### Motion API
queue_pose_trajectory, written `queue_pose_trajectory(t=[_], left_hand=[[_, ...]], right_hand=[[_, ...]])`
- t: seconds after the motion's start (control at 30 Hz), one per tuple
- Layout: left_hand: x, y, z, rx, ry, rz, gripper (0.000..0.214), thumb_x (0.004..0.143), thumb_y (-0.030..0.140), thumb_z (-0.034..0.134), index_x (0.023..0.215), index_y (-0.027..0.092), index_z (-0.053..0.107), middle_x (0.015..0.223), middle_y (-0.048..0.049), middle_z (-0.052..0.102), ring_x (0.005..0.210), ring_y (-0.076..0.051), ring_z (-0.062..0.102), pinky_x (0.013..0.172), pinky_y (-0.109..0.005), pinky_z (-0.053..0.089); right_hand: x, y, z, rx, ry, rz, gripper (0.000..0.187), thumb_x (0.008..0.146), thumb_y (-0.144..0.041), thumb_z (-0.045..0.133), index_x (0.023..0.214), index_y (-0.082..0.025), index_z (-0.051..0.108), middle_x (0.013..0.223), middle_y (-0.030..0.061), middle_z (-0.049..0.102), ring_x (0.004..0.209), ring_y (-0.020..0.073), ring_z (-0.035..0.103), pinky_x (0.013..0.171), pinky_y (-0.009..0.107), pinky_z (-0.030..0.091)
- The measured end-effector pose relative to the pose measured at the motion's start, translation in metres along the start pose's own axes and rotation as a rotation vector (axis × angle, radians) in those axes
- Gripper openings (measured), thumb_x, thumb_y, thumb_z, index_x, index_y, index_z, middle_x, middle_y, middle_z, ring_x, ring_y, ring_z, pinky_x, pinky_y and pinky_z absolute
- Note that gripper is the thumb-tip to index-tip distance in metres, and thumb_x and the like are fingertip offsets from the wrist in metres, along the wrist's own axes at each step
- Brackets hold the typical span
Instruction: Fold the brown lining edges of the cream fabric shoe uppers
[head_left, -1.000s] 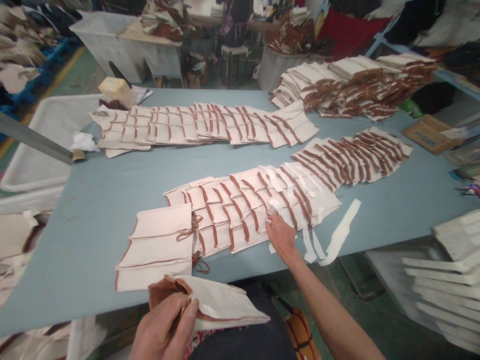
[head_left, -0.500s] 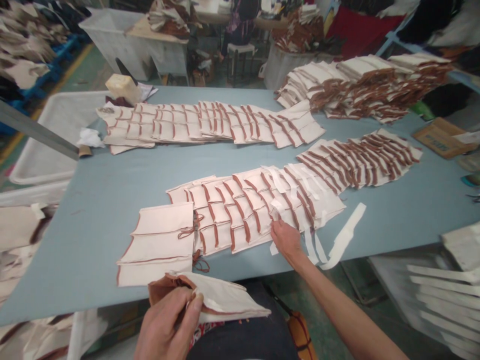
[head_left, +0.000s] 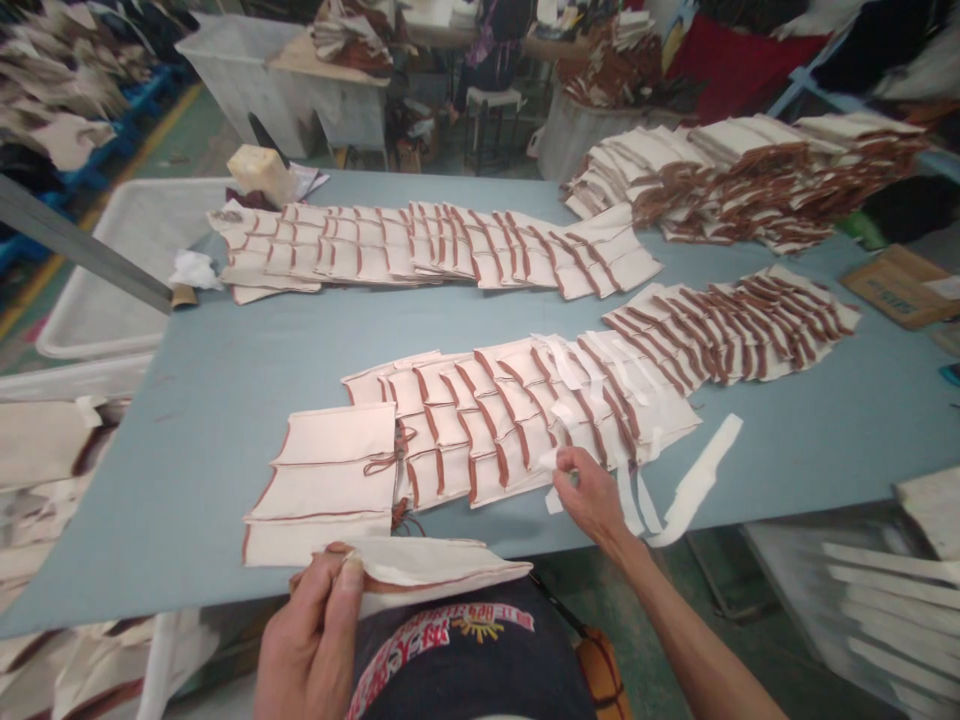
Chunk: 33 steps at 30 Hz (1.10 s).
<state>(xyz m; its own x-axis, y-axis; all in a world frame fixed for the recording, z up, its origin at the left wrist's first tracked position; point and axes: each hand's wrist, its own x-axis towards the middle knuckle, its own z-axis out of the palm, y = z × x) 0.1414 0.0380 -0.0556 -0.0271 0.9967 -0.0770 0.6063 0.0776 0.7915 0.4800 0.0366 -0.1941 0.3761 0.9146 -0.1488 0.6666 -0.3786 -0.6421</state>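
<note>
My left hand [head_left: 315, 625] is closed, thumb pressed against fingers, on the edge of a folded cream fabric piece [head_left: 442, 570] with brown trim. That piece juts to the right over my dark apron, at the table's front edge. My right hand [head_left: 596, 505] is pinched on a small white strip [head_left: 549, 459], just over the front edge of an overlapping row of cream pieces [head_left: 450, 425]. More white strips [head_left: 574, 365] lie across that row. Left of it rests a cream panel [head_left: 341, 440] with brown seams and cords at its right side.
On the blue-grey table [head_left: 202, 400] a second fanned row [head_left: 360, 245] lies at the back. A tall stack [head_left: 750, 170] stands back right. One long white strip [head_left: 701, 480] reaches the front edge. A white bin [head_left: 142, 260] is beyond the left edge; a person sits farther back.
My left hand has shifted slightly left and the folded piece has tipped flatter, showing more apron. My right hand has lifted slightly off the row with the white strip at its fingertips.
</note>
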Motion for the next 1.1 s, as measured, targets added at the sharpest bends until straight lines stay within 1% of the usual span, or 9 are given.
queue_pose_trajectory(t=[0.13,0.2,0.33,0.47,0.57,0.67,0.73,0.87,1.1], left_hand=[[0.003,-0.003,-0.001,-0.001,0.017,-0.025,0.038,0.102,0.045,0.045,0.071,0.023,0.049,0.063,0.0047,0.052,0.060,-0.015,0.050,0.061,-0.022,0.045],[0.007,-0.008,-0.002,0.035,0.006,-0.024,0.038,0.100,0.046,0.047,0.071,0.023,0.051,0.065,0.0041,0.056,0.061,-0.015,0.053,0.064,-0.022,0.045],[0.018,-0.010,-0.015,0.100,-0.015,-0.008,0.029,0.094,0.050,0.058,0.097,0.022,0.063,0.084,-0.0006,0.072,0.069,-0.018,0.064,0.068,-0.025,0.049],[0.025,0.009,-0.028,-0.099,-0.297,-0.019,0.032,0.098,0.047,0.051,0.093,0.020,0.067,0.070,0.0001,0.065,0.061,-0.016,0.058,0.058,-0.024,0.044],[0.025,0.022,-0.032,-0.368,-0.403,-0.100,0.037,0.098,0.050,0.052,0.095,0.017,0.070,0.077,-0.0020,0.065,0.067,-0.015,0.057,0.062,-0.023,0.044],[0.018,0.022,-0.035,-0.637,-0.460,-0.205,0.042,0.094,0.056,0.058,0.100,0.016,0.068,0.076,-0.0014,0.063,0.064,-0.013,0.052,0.059,-0.022,0.040],[0.010,0.016,-0.037,-0.766,-0.472,-0.282,0.046,0.090,0.061,0.063,0.096,0.016,0.064,0.071,0.0009,0.057,0.058,-0.010,0.046,0.054,-0.020,0.035],[-0.004,0.003,-0.041,-0.816,-0.404,-0.321,0.049,0.085,0.063,0.069,0.094,0.016,0.060,0.068,0.0043,0.048,0.057,-0.008,0.038,0.054,-0.019,0.031],[-0.010,-0.001,-0.050,-0.817,-0.326,-0.335,0.056,0.079,0.070,0.072,0.087,0.017,0.059,0.060,0.0069,0.043,0.052,-0.007,0.034,0.051,-0.019,0.030]], right_hand=[[-0.013,-0.043,-0.010,0.312,-0.061,-0.054,0.024,0.095,-0.040,0.048,0.082,-0.021,0.056,0.068,-0.0005,0.063,0.058,0.0159,0.062,0.059,0.028,0.054],[-0.017,-0.070,-0.011,0.432,-0.088,-0.091,0.022,0.093,-0.040,0.044,0.082,-0.022,0.052,0.063,-0.0016,0.061,0.051,0.0157,0.060,0.052,0.027,0.052],[-0.021,-0.125,-0.007,0.531,-0.062,-0.181,0.015,0.094,-0.035,0.045,0.085,-0.023,0.050,0.052,-0.0067,0.052,0.043,0.0139,0.053,0.045,0.023,0.046],[-0.030,-0.176,-0.004,0.508,0.020,-0.312,0.006,0.089,-0.028,0.057,0.086,-0.023,0.058,0.058,-0.0047,0.059,0.048,0.0136,0.056,0.049,0.023,0.044],[-0.041,-0.207,-0.005,0.332,0.074,-0.616,0.003,0.087,-0.022,0.061,0.088,-0.024,0.064,0.070,-0.0006,0.071,0.059,0.0167,0.067,0.058,0.026,0.049],[-0.054,-0.229,-0.006,0.107,0.107,-0.991,0.013,0.095,-0.017,0.052,0.090,-0.025,0.061,0.072,-0.0002,0.074,0.061,0.0164,0.070,0.059,0.026,0.050],[-0.062,-0.236,-0.005,0.045,0.098,-1.095,0.017,0.096,-0.013,0.049,0.091,-0.025,0.058,0.070,-0.0010,0.073,0.057,0.0151,0.069,0.055,0.026,0.047],[-0.077,-0.238,-0.001,0.056,0.042,-1.089,0.017,0.094,-0.009,0.050,0.095,-0.025,0.057,0.072,-0.0009,0.074,0.058,0.0153,0.070,0.056,0.026,0.048],[-0.104,-0.244,0.010,0.282,-0.164,-0.715,0.014,0.093,-0.015,0.051,0.092,-0.024,0.061,0.070,-0.0039,0.072,0.053,0.0122,0.066,0.051,0.020,0.049]])
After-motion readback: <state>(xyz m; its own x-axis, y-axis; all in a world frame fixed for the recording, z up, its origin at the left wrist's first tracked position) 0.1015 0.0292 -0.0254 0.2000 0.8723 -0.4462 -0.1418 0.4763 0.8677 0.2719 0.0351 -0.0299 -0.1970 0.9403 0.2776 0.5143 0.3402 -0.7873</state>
